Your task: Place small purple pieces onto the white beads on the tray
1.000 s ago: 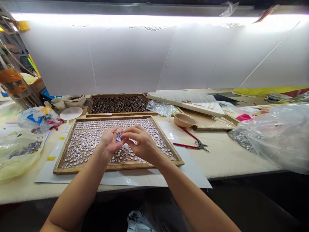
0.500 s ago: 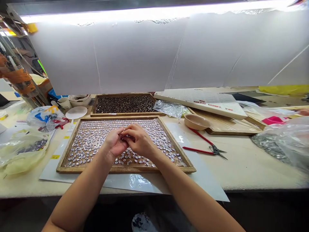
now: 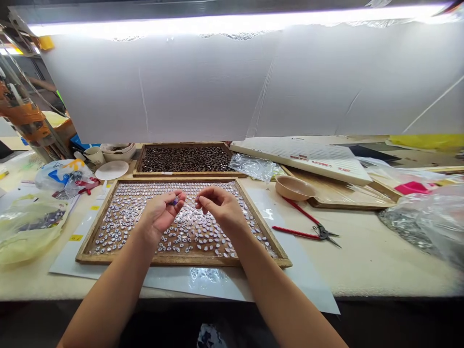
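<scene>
My left hand (image 3: 163, 211) is palm up over the wooden tray (image 3: 174, 261), its curled fingers around a small dark blue-purple piece (image 3: 175, 200). To its right, my right hand (image 3: 222, 207) hovers over the same tray with thumb and fingertips pinched together; whatever lies between them is too small to make out. A gap separates the two hands. Many small pale, leaf-shaped pieces (image 3: 206, 234) lie spread in the tray, in neat rows along its far side and more loosely nearer me.
Behind stands a tray of dark pieces (image 3: 184, 159). Red-handled pliers (image 3: 321, 232) lie right, near a tan bowl (image 3: 295, 187). Plastic bags (image 3: 431, 217) sit at far right, more bags (image 3: 32, 222) at left. A white panel (image 3: 217, 87) hangs across the back.
My hands were touching and have moved apart, the left one leftward and the right one slightly right. The dark blue-purple piece in my left hand now shows. The whole view has shifted slightly.
</scene>
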Demonstrator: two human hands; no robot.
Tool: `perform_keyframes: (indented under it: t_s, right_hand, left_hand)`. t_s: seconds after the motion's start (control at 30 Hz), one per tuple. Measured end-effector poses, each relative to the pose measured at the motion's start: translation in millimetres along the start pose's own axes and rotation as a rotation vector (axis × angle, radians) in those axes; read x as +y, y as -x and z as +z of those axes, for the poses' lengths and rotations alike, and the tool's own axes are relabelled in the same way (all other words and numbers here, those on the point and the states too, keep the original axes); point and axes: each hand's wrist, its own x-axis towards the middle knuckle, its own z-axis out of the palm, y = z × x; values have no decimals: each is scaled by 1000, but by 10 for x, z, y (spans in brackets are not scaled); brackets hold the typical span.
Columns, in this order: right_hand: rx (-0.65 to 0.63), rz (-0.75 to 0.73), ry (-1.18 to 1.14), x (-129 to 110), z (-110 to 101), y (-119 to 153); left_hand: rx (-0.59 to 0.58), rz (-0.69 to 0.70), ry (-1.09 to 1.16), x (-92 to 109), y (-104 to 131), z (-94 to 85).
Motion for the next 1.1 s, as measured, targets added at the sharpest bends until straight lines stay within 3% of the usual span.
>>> perform_keyframes:
  t_s: [0.23, 0.4, 0.53, 0.67, 1.1]
  right_hand:
    - [-38, 0, 53, -170, 37, 72]
    - [-159, -130, 521, -332, -88, 198]
    - [-283, -55, 877, -175, -224, 206]
    - [-426, -36, 1029, -17, -220, 201]
    - [-437, 37, 1145, 74, -157, 215]
  left_hand:
    - [-57, -91, -31, -5, -55, -56]
    - [-67, -124, -59, 8, -60, -68]
    - [-84, -174, -90, -9, -34, -57]
    - [-95, -192, -90, -17, -15, -35]
    - [-110, -167, -66, -28, -17, -30]
